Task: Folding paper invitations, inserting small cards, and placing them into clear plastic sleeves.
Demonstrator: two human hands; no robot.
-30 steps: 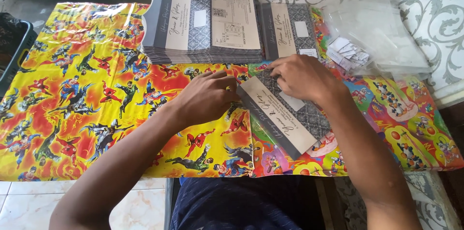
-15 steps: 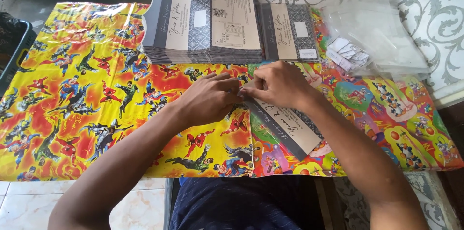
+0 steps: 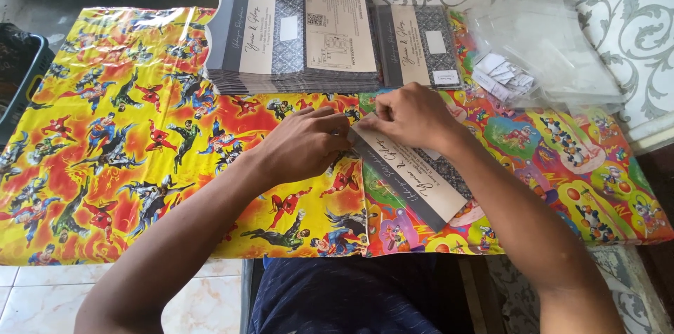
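Observation:
A long grey and cream printed card [image 3: 414, 179] lies slanted on the bright cartoon-print table cover [image 3: 126, 144]. My left hand [image 3: 305, 144] rests on the card's upper left end, fingers curled down on it. My right hand [image 3: 411, 116] presses the same top end from the right, fingertips meeting the left hand's. Both hands hold the card's end flat; what lies under the fingers is hidden.
A thick stack of open grey and cream cards [image 3: 295, 43] sits at the far middle, a smaller stack [image 3: 418, 46] to its right. A clear plastic bag [image 3: 547, 53] with small white paper slips [image 3: 502, 78] lies far right. A dark crate [image 3: 21, 67] stands at the left edge.
My right hand slid left along the card to its top end and now meets my left hand there. The left hand has barely moved.

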